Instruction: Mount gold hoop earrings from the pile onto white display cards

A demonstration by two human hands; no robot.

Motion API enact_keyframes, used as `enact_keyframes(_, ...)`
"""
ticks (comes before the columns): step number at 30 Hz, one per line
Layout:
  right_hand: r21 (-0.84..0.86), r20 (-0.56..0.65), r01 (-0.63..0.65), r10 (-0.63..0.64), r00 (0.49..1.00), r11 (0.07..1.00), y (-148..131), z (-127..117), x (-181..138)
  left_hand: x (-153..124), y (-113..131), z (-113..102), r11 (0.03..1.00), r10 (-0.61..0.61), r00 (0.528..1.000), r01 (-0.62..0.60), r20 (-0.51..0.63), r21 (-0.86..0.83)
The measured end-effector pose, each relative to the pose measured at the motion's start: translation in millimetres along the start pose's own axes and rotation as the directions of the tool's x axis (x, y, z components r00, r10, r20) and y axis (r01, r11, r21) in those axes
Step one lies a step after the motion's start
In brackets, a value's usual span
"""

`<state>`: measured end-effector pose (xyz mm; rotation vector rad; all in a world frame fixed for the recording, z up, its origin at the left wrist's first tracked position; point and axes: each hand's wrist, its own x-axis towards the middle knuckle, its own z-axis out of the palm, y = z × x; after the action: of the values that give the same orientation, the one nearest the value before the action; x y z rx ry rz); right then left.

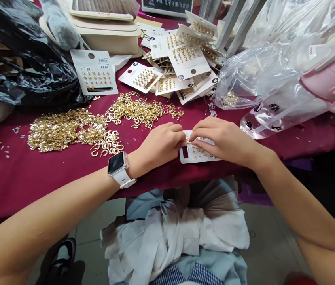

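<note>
A white earring card (198, 158) with rows of small gold earrings lies flat near the table's front edge, under my hands. At its left edge my left hand (165, 143) is closed, its fingers curled and thumb side against the card; what it pinches is hidden. My right hand (225, 141) reaches over the card from the right and covers much of it. Its thumb and fingertips come together beside a tiny gold piece at the card's upper left, too small to name. Both hands' fingertips nearly meet there.
Gold hook pieces (136, 111) and a heap of small gold pieces (57, 130) lie to the left. Behind are a standing priced card (94, 73) and piled earring cards (189, 61). A black bag (27, 59), clear plastic bags (250, 75) and a pink-topped bottle (330, 75) flank them.
</note>
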<state>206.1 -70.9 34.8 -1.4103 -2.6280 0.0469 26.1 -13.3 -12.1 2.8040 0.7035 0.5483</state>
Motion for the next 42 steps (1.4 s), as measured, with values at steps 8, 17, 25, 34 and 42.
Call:
enact_keyframes(8, 0.025, 0.005, -0.255, 0.255, 0.967, 0.967, -17.3, 10.5, -0.7, -3.9, 2.0, -1.6, 0.988, 0.023, 1.0, -0.025, 0.014, 0.153)
enact_keyframes(17, 0.162, -0.085, -0.292, 0.308, 0.948, 0.943, -14.4, 16.7, -4.5, -8.3, 12.2, -5.3, 0.933, 0.179, 0.983, -0.184, 0.044, 0.311)
enact_keyframes(25, 0.169, -0.154, -0.248, 0.274, 0.949, 0.954, -14.8, 20.3, -6.8, -9.3, 10.1, -1.2, 0.954, 0.16, 0.987, -0.157, 0.008, 0.254)
enact_keyframes(34, 0.212, -0.129, -0.124, 0.153, 0.98, 0.969, 33.9, 2.1, 34.0, -8.8, 10.8, -6.2, 0.956, 0.178, 0.984, -0.178, 0.023, 0.232)
enact_keyframes(42, 0.011, -0.251, 0.043, -0.039, 0.967, 0.999, 61.6, 35.9, 52.1, -9.7, 7.8, -3.7, 0.961, 0.173, 0.985, -0.173, 0.02, 0.217)
